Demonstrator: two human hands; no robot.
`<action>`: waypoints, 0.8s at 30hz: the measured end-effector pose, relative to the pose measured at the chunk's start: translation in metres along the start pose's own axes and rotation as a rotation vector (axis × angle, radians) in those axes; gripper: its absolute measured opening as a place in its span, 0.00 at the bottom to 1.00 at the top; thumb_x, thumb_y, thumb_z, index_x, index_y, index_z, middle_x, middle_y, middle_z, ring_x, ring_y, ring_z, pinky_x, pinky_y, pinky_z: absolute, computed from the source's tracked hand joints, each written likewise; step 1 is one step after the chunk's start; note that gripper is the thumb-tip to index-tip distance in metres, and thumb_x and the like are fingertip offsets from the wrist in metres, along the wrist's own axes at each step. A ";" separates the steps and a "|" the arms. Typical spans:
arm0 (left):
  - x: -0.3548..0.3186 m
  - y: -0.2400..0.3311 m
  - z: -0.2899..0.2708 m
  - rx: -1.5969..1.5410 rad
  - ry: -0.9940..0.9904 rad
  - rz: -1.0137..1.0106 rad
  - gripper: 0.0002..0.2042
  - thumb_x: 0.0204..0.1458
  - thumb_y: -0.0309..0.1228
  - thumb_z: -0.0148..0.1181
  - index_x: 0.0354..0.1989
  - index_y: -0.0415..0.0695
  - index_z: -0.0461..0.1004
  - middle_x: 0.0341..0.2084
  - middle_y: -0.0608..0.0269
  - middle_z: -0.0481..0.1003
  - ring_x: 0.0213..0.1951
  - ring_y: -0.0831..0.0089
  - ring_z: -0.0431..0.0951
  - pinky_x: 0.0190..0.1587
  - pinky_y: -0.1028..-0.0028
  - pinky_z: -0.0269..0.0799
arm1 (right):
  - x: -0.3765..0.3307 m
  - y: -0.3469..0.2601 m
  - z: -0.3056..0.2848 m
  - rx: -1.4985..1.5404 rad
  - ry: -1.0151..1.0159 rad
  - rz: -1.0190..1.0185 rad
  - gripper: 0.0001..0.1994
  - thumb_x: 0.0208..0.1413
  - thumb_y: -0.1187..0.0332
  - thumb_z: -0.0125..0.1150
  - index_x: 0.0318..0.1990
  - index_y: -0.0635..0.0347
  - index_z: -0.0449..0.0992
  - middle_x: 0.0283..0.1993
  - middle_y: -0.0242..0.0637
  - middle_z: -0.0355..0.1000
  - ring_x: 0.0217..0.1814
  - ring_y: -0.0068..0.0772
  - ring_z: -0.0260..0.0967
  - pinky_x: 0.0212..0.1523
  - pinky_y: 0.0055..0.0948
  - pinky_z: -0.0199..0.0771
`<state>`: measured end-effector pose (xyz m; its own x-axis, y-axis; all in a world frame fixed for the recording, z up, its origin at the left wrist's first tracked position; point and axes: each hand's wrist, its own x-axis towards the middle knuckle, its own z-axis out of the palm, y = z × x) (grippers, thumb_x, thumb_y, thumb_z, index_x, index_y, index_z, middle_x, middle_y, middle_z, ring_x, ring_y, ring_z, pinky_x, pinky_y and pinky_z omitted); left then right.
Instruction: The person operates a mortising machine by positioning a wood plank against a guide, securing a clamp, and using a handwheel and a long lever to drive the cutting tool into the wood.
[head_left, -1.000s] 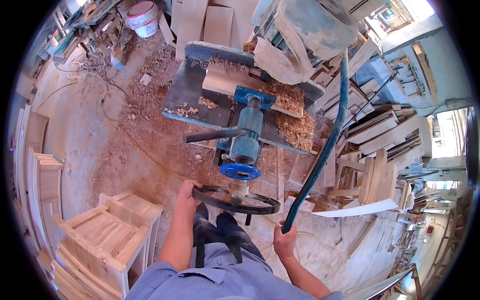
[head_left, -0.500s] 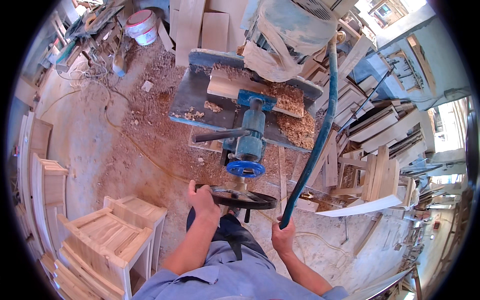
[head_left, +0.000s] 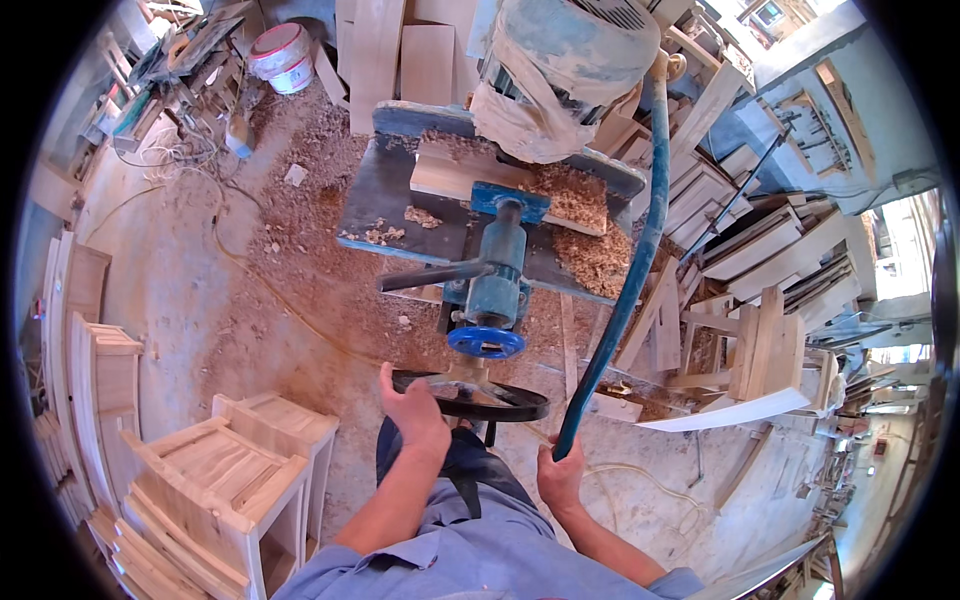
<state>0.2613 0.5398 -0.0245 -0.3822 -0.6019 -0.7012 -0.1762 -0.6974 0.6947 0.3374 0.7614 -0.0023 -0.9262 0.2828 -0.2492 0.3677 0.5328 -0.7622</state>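
Note:
My left hand [head_left: 415,412] is closed on the left side of a black handwheel [head_left: 515,408], its thumb side raised at the rim. With my right hand [head_left: 561,475] I grip the lower end of a long blue lever [head_left: 633,285], which rises to the dusty motor head [head_left: 575,55] of a woodworking machine. Under the head, a pale wooden workpiece [head_left: 450,175] lies on the dark machine table [head_left: 375,195], pressed by a blue-green clamp [head_left: 503,245]. A small blue handwheel [head_left: 487,343] sits at the clamp's near end. Wood chips [head_left: 595,262] are heaped around the workpiece's right end.
Wooden frames [head_left: 220,455] stand stacked at my near left. Loose boards [head_left: 765,265] pile up to the right of the machine. A yellowish cable [head_left: 285,298] crosses the chip-strewn floor at left. A white bucket [head_left: 283,58] stands at the back left.
My left hand has shifted slightly right along the black handwheel's rim. The motor head appears a little further left and higher. My right hand keeps its grip on the lever.

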 end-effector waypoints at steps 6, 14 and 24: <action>0.122 -0.025 -0.066 -0.038 -0.243 -0.492 0.34 0.41 0.18 0.50 0.64 0.36 0.57 0.51 0.48 0.67 0.48 0.54 0.73 0.46 0.52 0.75 | 0.003 0.000 -0.011 -0.004 -0.012 0.060 0.09 0.53 0.76 0.63 0.40 0.62 0.70 0.25 0.29 0.63 0.26 0.23 0.62 0.29 0.29 0.65; 0.189 -0.100 -0.069 -0.218 -0.144 -0.796 0.14 0.42 0.25 0.52 0.40 0.36 0.65 0.48 0.38 0.68 0.50 0.46 0.70 0.56 0.39 0.66 | 0.010 0.025 -0.024 -0.004 -0.009 0.065 0.08 0.55 0.77 0.61 0.41 0.61 0.70 0.24 0.28 0.63 0.23 0.19 0.60 0.24 0.25 0.62; 0.184 -0.112 -0.089 -0.279 -0.351 -0.636 0.09 0.43 0.28 0.53 0.34 0.42 0.66 0.38 0.47 0.70 0.47 0.49 0.70 0.50 0.45 0.70 | 0.012 0.019 -0.024 -0.067 0.004 -0.015 0.08 0.53 0.76 0.62 0.39 0.62 0.71 0.22 0.28 0.64 0.22 0.21 0.61 0.25 0.27 0.63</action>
<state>0.2920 0.4724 -0.2453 -0.5571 0.0730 -0.8272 -0.2408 -0.9675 0.0768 0.3353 0.7939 -0.0052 -0.9314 0.2776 -0.2353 0.3586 0.5894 -0.7240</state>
